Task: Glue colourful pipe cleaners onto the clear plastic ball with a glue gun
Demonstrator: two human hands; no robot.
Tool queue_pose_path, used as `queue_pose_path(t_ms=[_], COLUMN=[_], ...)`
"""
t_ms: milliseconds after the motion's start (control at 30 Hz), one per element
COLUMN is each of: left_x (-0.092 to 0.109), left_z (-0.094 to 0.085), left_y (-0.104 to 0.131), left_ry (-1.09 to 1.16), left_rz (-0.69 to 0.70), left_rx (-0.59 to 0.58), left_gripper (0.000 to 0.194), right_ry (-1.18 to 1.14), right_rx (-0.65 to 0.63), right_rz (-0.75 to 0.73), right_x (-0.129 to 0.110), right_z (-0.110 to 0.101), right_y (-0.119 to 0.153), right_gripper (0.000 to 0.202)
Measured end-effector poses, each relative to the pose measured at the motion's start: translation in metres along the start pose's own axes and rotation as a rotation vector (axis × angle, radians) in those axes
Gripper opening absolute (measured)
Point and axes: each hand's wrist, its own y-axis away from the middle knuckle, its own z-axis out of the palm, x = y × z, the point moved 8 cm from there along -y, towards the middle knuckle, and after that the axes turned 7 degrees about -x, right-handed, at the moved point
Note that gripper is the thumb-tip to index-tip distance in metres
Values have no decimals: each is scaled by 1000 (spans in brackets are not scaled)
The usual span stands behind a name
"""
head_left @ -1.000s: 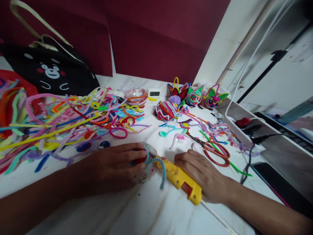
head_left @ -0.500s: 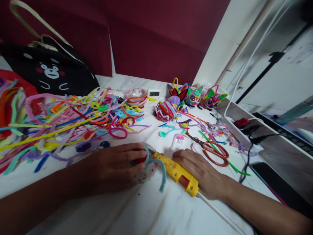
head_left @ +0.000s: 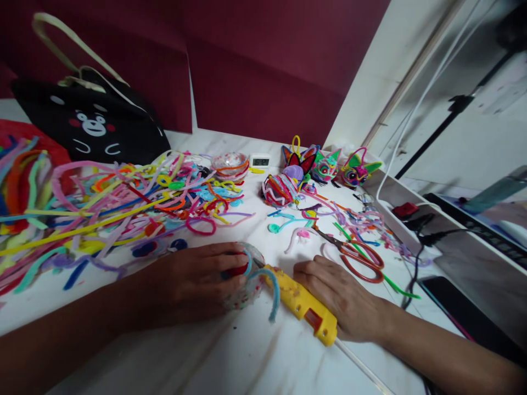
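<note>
My left hand [head_left: 206, 280] is closed around a clear, speckled plastic ball [head_left: 242, 299] just above or on the table; most of it is hidden by my fingers. A red patch shows between the fingers. From the ball a light-blue pipe cleaner [head_left: 275, 291] curls out and hangs down on the right. My right hand [head_left: 333, 296] grips a yellow hot glue gun [head_left: 302, 302] along its far side, fingers curled behind it. The gun's metal nozzle [head_left: 258, 263] points left at the ball, against or very close to it.
Loose pipe cleaners [head_left: 111, 208] are heaped on the left. Orange-handled scissors [head_left: 354, 255] lie beyond my right hand. Decorated balls with ears [head_left: 327, 167], a wrapped ball [head_left: 279, 189] and a small digital clock [head_left: 260, 161] stand at the back. A phone [head_left: 457, 307] lies at right.
The glue gun has tipped slightly, its rear end and cord swinging toward me. My left hand keeps its hold on the ball. The whole view has shifted a little.
</note>
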Motion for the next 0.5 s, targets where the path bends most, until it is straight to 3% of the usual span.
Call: queue_pose_path(t_ms=[500], left_x=[4], left_z=[-7], left_y=[-2], left_ry=[-40], left_rz=[27], left_rx=[80], left_gripper=[30], right_ry=[-51], right_rx=[-50], right_rz=[11], right_x=[-2], right_z=[7], right_y=[8], right_gripper=[34])
